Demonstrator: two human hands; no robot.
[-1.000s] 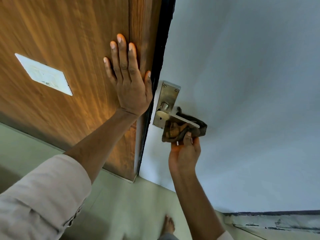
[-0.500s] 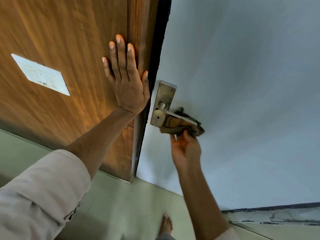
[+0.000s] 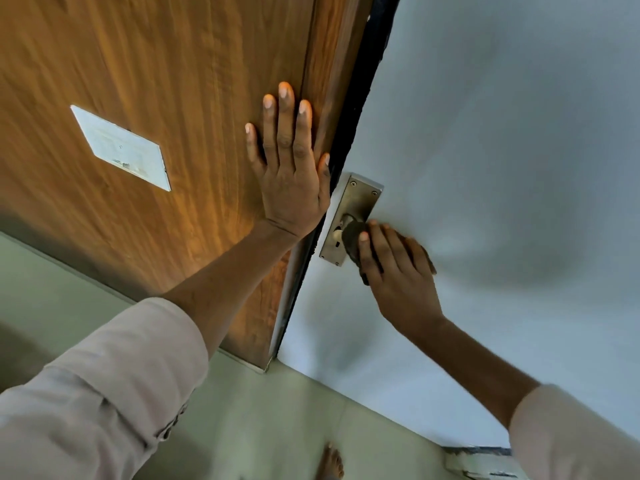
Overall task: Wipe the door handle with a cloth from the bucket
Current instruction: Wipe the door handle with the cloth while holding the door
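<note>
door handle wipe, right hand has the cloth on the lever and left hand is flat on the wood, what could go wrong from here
1. The left hand lies flat by the door's edge, thumb near the dark gap; if the wooden door swings, the thumb could get pinched.
2. The right hand covers the cloth over the lever, so the backplate, screws and keyhole may go unwiped.
3. Pressing down may turn the lever and unlatch the door.

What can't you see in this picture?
Head view:
- Metal lever of the door handle: hidden under the dark brown cloth and the right hand.
- Most of the cloth: covered by that hand.
- Bucket: not in view.
- White rectangular sign on the wooden door: writing too small to read.
</note>
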